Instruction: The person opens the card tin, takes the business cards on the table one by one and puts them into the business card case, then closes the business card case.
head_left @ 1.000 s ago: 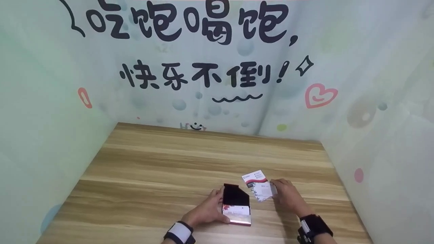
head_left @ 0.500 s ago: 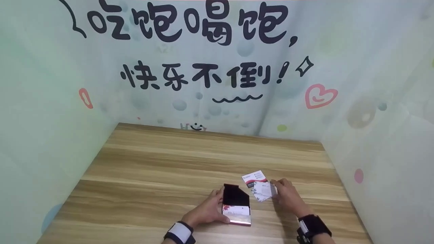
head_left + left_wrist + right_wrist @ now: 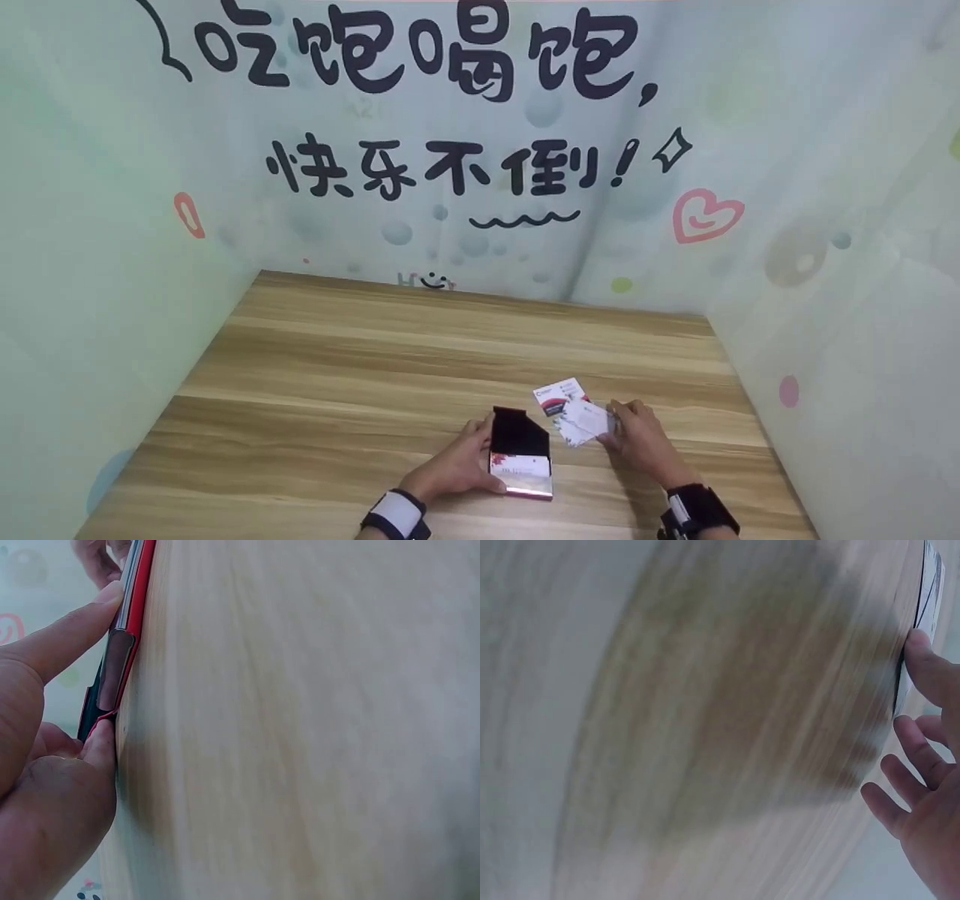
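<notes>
Beside the open card case (image 3: 520, 439) held by the left grip (image 3: 456, 465), the right grip (image 3: 645, 441) pinches white cards (image 3: 588, 420), now turned slightly, leaving their edges fanned.

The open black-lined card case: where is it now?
In the head view, the case is low, right of centre, held by the left hand, near white printed cards.

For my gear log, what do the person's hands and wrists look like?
The left hand and right hand are both gloveless. The left wristband is black with a broad pale-grey area; the right wristband is mostly black, marked with a little white. No sleeve shows on either arm.
</notes>
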Motion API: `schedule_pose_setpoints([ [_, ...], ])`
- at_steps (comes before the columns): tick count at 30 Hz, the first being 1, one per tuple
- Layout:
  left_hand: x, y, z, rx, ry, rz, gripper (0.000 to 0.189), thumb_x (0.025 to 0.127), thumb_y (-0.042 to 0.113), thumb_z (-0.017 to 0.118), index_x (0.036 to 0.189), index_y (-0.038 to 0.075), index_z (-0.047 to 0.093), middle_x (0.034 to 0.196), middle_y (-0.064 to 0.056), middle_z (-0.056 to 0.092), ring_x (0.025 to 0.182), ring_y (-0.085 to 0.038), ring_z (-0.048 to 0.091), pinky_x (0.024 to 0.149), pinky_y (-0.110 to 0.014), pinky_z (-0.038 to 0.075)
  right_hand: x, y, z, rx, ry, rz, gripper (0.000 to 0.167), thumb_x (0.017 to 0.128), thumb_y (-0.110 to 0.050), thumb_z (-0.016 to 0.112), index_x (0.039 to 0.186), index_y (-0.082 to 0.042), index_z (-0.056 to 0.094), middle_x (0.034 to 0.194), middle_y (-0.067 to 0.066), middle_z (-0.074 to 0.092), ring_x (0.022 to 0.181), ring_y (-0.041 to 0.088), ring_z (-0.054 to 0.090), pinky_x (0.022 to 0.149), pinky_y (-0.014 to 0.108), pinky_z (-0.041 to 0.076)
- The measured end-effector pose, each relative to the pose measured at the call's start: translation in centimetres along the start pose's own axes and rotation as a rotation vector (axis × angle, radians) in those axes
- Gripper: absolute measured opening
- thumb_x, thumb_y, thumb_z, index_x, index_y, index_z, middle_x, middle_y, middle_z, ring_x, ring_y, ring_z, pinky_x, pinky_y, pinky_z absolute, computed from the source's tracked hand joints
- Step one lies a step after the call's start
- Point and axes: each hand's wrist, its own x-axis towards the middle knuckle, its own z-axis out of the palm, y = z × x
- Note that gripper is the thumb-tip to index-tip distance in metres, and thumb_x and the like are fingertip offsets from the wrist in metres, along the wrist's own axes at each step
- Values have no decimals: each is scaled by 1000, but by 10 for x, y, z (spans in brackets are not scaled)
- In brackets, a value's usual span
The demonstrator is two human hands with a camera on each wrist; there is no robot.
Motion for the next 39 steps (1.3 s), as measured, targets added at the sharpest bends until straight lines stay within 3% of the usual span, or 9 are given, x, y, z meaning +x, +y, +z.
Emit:
schedule_pose_setpoints([
  [4, 0, 0, -1, -3, -5, 3, 121, 67, 13, 89, 161, 7, 13, 139, -23, 39, 137, -38, 49, 120, -50, 34, -3, -2, -1, 29, -14, 62, 64, 76, -23, 85, 129, 6, 62, 109, 20, 60, 97, 31, 57, 83, 48, 52],
  [9, -1, 1, -1, 21, 4, 18, 120, 68, 16, 90, 160, 2, 14, 138, -24, 40, 136, -38, 47, 121, -52, 31, -6, -5, -1, 36, 50, 21, 52, 71, -20, 89, 115, 1, 71, 109, 19, 58, 97, 33, 58, 83, 47, 52],
  [15, -1, 0, -1, 5, 3, 26, 121, 68, 15, 90, 160, 2, 13, 142, -25, 37, 138, -39, 45, 123, -53, 28, -9, -14, 0, -26, 77, 7, 54, 71, -25, 88, 117, -1, 71, 119, 20, 60, 108, 39, 59, 92, 56, 50],
  [21, 0, -1, 0, -4, 4, -2, 122, 67, 15, 90, 160, 4, 12, 143, -25, 37, 138, -39, 45, 123, -53, 28, -10, -26, 4, -69, 111, -20, 53, 73, -29, 86, 117, -3, 71, 116, 18, 64, 109, 37, 61, 92, 53, 47],
  [39, -2, 2, -3, 12, -10, 12, 120, 69, 16, 89, 160, 4, 13, 143, -26, 37, 138, -40, 46, 122, -55, 29, -8, -53, 2, -138, 312, -268, 50, 69, -25, 89, 113, -7, 73, 105, 12, 64, 97, 28, 62, 80, 46, 47],
])
